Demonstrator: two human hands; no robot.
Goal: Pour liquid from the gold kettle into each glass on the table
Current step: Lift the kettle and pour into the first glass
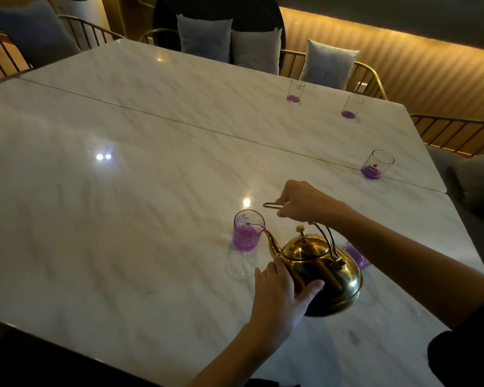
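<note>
Left hand (280, 289) flat with fingers spread against gold kettle (344, 277), right hand (305, 203) curled round its handle (270, 205), kettle tilted over marble table (123, 219), spout at rim of nearest glass (248, 219), purple liquid (246, 241) inside

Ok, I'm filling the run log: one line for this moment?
phase: pouring | right hand: grips handle | left hand: steadies gold kettle | spout: at glass rim

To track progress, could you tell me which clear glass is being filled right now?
The clear glass left of the gold metal kettle, with the spout at its rim; the other four stand elsewhere.
</note>
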